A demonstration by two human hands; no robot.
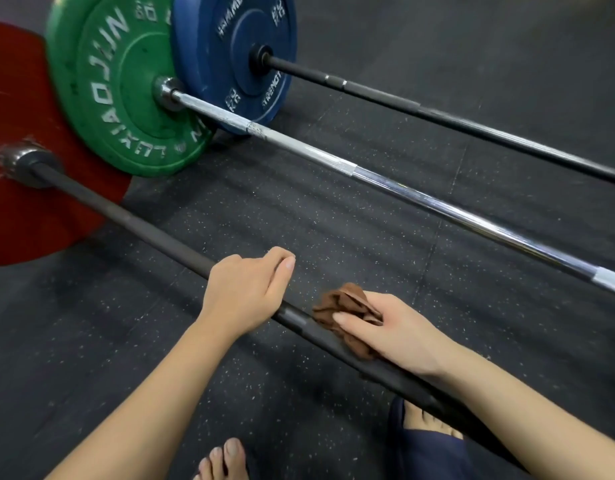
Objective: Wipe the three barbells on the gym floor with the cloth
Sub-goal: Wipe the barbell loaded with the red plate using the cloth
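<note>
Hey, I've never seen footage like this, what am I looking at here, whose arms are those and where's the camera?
There is no machine here. It is one picture, from a camera worn on a person's head, looking down at their own bare arms. On the speckled gym floor lie three barbells side by side: the nearest dark barbell with a red plate, the chrome barbell with a green plate, and the far black barbell with a blue plate. The left hand rests on the nearest dark barbell, fingers loosely curled. The right hand holds a crumpled brown cloth against that same bar, just beside the left hand. A bare foot shows at the bottom edge.
</note>
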